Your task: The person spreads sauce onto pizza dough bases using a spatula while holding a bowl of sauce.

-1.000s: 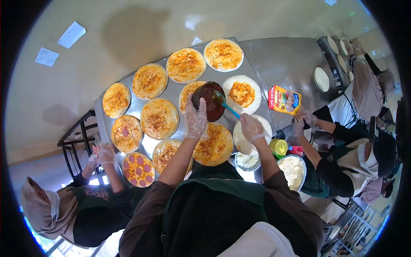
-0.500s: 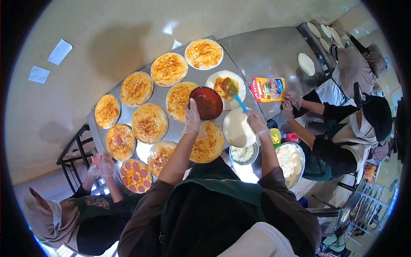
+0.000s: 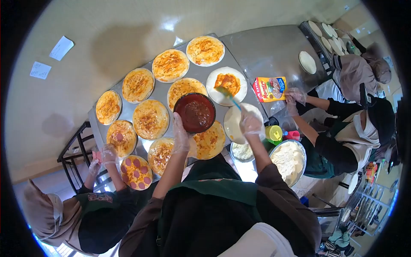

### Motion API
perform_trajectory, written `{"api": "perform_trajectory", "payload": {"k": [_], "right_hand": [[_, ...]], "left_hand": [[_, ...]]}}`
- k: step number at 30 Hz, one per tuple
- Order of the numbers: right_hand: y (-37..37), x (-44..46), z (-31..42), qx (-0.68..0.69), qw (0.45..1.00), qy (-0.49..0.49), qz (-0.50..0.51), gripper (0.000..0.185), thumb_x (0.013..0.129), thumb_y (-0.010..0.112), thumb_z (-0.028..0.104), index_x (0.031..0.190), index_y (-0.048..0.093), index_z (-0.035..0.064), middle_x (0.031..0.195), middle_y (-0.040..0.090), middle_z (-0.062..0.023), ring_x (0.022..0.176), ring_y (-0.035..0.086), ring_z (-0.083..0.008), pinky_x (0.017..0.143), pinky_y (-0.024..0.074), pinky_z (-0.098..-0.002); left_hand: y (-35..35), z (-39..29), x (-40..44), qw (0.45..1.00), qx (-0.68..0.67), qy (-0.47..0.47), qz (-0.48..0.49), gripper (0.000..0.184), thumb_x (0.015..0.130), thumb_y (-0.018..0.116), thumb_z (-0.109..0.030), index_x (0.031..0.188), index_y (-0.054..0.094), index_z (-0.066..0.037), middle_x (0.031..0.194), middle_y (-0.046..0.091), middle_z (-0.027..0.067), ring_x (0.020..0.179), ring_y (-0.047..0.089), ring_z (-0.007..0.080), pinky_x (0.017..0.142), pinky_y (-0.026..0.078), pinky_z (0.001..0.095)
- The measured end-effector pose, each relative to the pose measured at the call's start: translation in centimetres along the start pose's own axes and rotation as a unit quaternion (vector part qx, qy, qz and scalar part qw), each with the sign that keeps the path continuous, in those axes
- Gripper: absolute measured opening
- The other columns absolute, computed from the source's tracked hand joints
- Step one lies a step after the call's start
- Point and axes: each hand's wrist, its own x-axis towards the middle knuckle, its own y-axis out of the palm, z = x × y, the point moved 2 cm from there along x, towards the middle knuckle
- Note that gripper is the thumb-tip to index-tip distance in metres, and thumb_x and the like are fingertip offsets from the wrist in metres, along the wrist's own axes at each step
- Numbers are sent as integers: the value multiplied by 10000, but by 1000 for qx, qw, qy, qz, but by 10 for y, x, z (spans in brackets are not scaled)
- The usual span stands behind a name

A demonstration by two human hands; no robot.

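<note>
My left hand [image 3: 181, 136], in a clear plastic glove, grips the left rim of a dark bowl [image 3: 195, 113] with red sauce inside. The bowl is held above the sauced dough rounds. My gloved right hand [image 3: 251, 123] is closed on the handle of a blue spatula [image 3: 234, 102]. Its head, blurred and sauce-coated, is over the lower left of a white dough round [image 3: 226, 86] with orange-red sauce at its middle. A plain dough round [image 3: 243, 122] lies partly beneath my right hand. Another sauced round [image 3: 209, 141] is just below the bowl.
Several sauced rounds [image 3: 150, 119] and one with sausage slices [image 3: 136, 172] cover the left of the metal table [image 3: 274, 47]. A co-worker at right holds a yellow-red pouch [image 3: 269, 89]. Bowls of white cream [image 3: 287, 162] and shredded topping [image 3: 242, 151] stand near me. Another co-worker's hands [image 3: 105, 155] are at left.
The bowl first moved down and left, then further left and slightly down. The spatula left the bowl for the white dough round, where its sauce is now spread more widely.
</note>
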Motion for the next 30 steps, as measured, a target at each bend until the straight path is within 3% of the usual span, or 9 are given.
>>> {"api": "perform_trajectory", "payload": {"k": [3,6,10,15,20,24,27,30], "right_hand": [[-34,45,11,34,998,47,9,313,975,477,263,1223,669,258,877,697,-155,729,690,-316,583,508,-484],[4,46,5,-25,998,34,51,320,971,482,252,1235,663,237,874,697,-166,743,683,-348,617,510,-506],[-20,25,22,30,992,-15,121,396,982,429,261,1352,569,248,910,710,-150,853,694,-335,735,536,-489],[-19,72,35,-26,994,-22,105,416,955,457,235,1357,566,228,904,712,-145,833,699,-310,725,539,-459],[-47,24,33,-70,983,-44,162,438,916,505,223,1345,584,256,895,715,-139,826,711,-281,706,545,-434],[-70,21,10,-62,987,-7,145,450,886,527,214,1327,601,255,872,704,-149,756,701,-300,658,537,-452],[-64,52,29,-42,996,-46,62,449,881,536,214,1323,603,264,834,700,-151,695,691,-300,637,534,-457],[-36,66,34,-129,981,-134,48,456,862,566,205,1313,606,258,834,698,-151,669,684,-312,615,528,-452]], "left_hand": [[-10,-6,-9,999,-34,11,10,684,1001,394,-600,1469,366,-101,1421,499,122,1247,559,273,954,547,437],[-10,-18,-19,998,-59,29,8,693,1005,390,-593,1479,351,-89,1435,488,117,1275,533,262,1009,511,443],[-16,-31,-31,995,-90,29,18,685,1013,382,-578,1484,343,-81,1452,473,118,1319,486,262,1087,439,453],[-24,-36,-38,996,-75,39,26,671,1019,370,-569,1490,336,-92,1462,464,123,1334,469,273,1110,413,463],[-26,-35,-48,996,-88,18,9,693,1007,381,-591,1494,330,-101,1466,458,119,1335,471,274,1106,419,464],[-30,-37,-51,996,-88,-4,10,701,1000,390,-601,1496,327,-110,1470,454,115,1338,469,273,1107,418,468],[-28,-31,-50,997,-75,-5,2,698,1001,387,-599,1498,325,-113,1468,455,115,1339,468,275,1104,424,471],[-25,-26,-46,996,-87,1,8,693,1004,387,-594,1496,331,-111,1471,454,115,1340,468,274,1099,429,473]]}}
